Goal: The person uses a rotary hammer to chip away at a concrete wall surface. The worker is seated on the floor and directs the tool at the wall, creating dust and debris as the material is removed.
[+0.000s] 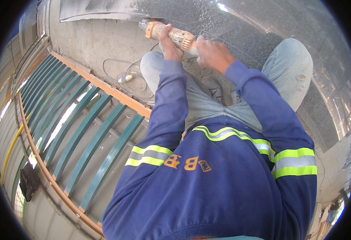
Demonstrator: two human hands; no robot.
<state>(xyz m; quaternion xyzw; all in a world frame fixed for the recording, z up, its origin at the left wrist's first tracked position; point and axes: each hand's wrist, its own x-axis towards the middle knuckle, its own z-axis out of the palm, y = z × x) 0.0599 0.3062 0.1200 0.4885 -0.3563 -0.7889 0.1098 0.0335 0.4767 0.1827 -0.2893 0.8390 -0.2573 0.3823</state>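
Note:
Both of my hands are on a dusty orange angle grinder held out beyond my knees. My left hand is wrapped around its body just behind the gear head. At the rear end, my right hand grips the handle. The grinder's head meets the edge of a dark polished stone slab, and the disc is mostly hidden behind it. Pale wet-looking slurry or dust lies along the slab's edge.
A power cord with a white-and-blue connector lies coiled on the dusty concrete floor. To the left runs a railing of green slats in an orange-brown frame. A black cloth hangs farther out, by a yellow hose.

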